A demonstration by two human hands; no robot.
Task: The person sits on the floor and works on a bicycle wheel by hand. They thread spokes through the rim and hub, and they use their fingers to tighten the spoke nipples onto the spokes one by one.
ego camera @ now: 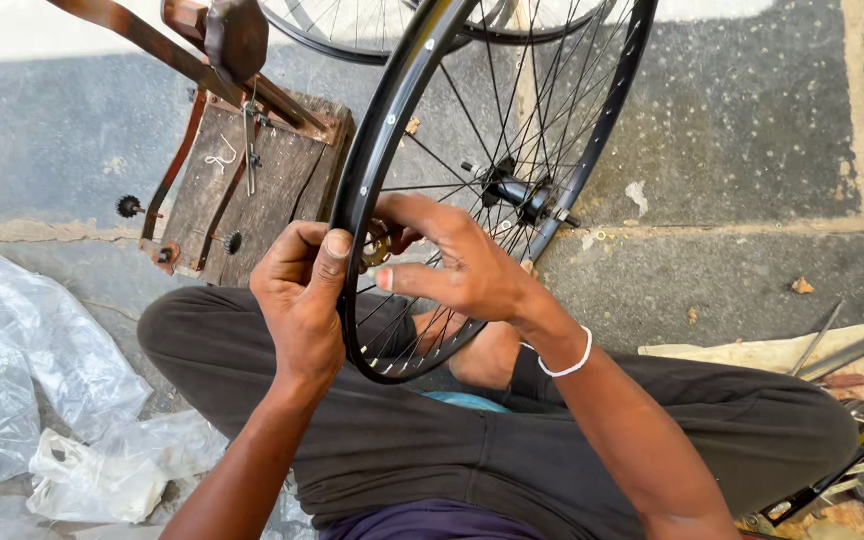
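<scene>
Wheel (407,130) stood on edge across your lap; your left hand (302,290) clamped its rim, your right hand (462,265) pinched a small brass piece (376,250) among the spokes.

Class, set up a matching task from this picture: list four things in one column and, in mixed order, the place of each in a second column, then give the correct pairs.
Things:
1. bicycle wheel rim
2. white bracelet
3. clear plastic sheet
4. wooden block

Places:
A. on the ground at the far left
B. on the right wrist
C. between the left hand and right hand
D. behind the wheel, upper left, with rusty metal parts

Pairs: 1-C, 2-B, 3-A, 4-D
</scene>
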